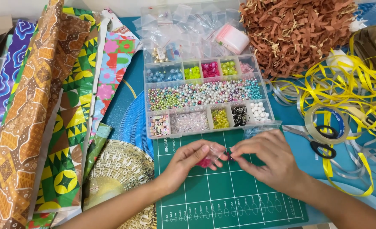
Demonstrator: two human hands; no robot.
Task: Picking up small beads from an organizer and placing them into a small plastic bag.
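Both hands are meeting over the green cutting mat [222, 195], right in front of the clear bead organizer [208, 95]. The left hand [187, 163] is pinched narrow around a small clear plastic bag [211, 157] with a clump of hot-pink beads sitting in the bottom of it, so the pink shows under the fingers. The bag looks see-through and a bit crinkly, tilted toward the other hand, and part of it is hidden by the thumb. The right hand [267, 159] has its fingertips bunched tight at the bag's mouth, touching it; there's something small and dark pink right at the pinch point, but it's too tiny for me to tell whether it's a bead or just the bag's edge. The organizer has a long middle row of mixed pastel pearl beads, smaller compartments of blue, neon green, pink and lime on top, and letter cubes, clear, yellow-green, black and white beads along the bottom. Behind it is a pile of empty little zip bags [183, 29]. On the right there's a big heap of brown shredded paper [298, 32], a tangle of yellow ribbon [353, 89], a tape roll [327, 123] and black-handled scissors [321, 146] just beside the right hand. Sheets of patterned wrapping paper [48, 114] are fanned out along the left.
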